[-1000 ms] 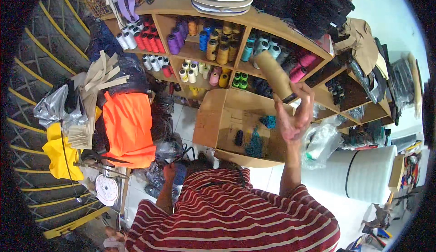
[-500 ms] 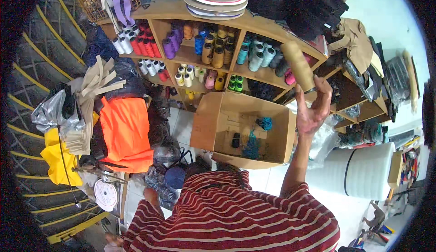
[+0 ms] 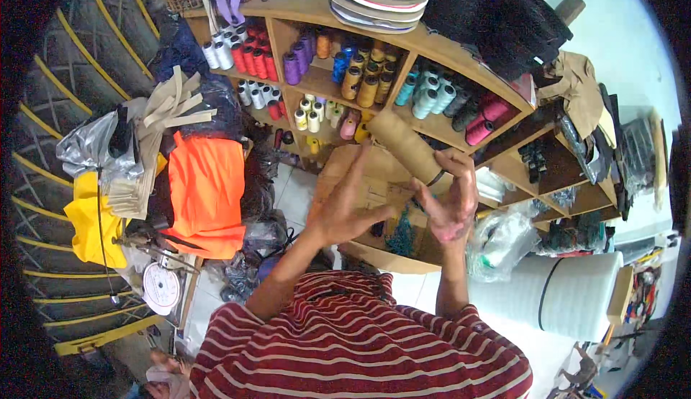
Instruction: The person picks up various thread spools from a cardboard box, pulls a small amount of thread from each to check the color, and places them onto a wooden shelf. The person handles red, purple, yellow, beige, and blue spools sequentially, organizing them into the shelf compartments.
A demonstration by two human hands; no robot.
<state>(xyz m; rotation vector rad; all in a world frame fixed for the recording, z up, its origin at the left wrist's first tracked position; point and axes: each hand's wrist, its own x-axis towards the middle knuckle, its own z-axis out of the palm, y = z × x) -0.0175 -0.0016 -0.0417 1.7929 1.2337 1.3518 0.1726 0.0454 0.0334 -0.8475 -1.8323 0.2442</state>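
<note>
right hand [image 3: 453,201] has the spool [image 3: 407,148] gripped by one end, tilted over the box's [image 3: 392,256] far edge, left hand [image 3: 337,215] spread wide beside it (touching? can't tell), forearms stretched forward

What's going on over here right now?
A person's right hand grips a tan thread spool by its lower end. Their left hand is open near the other end; whether it touches is unclear. Below sits an open cardboard box with teal thread inside, and coloured spools fill the wooden shelves beyond.
</note>
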